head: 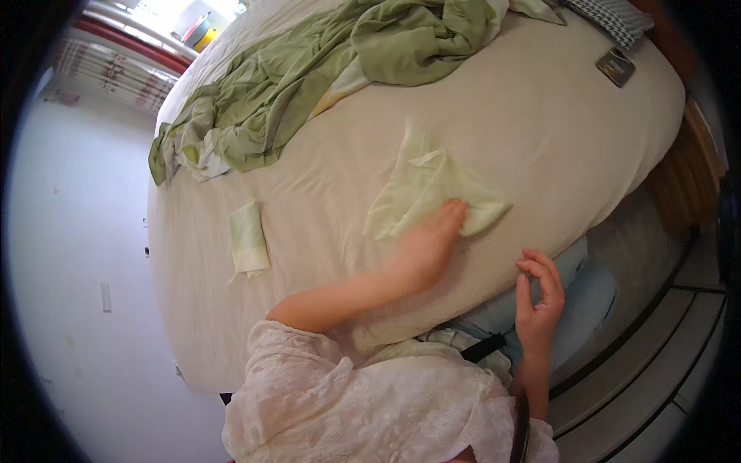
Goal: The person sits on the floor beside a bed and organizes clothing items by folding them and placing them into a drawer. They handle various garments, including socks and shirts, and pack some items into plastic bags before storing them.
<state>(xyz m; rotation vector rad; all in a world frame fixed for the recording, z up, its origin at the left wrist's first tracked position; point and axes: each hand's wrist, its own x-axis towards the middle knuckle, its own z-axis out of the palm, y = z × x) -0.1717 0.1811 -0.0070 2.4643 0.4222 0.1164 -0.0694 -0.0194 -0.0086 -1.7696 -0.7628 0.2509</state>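
Note:
A rumpled pale green cloth (pixel 422 188) lies on the beige bed sheet (pixel 556 156), partly spread, with loose folds. My left hand (pixel 431 243) reaches across onto its near right part; the fingertips touch the fabric. Motion blurs this hand, and whether the fingers pinch the cloth is hidden. Off the bed's near edge, my right hand (pixel 538 295) is raised with curled, parted fingers and nothing in them. To the left of the spread cloth rests a smaller pale green cloth (pixel 249 238), folded into a narrow rectangle.
A crumpled green blanket (pixel 289 98) stretches across the bed's far side. At the far right are a dark phone-like object (pixel 616 67) and a houndstooth-patterned cushion (pixel 608 18). Wooden furniture (pixel 686 173) stands beyond the right edge. A white wall (pixel 81 243) borders the left.

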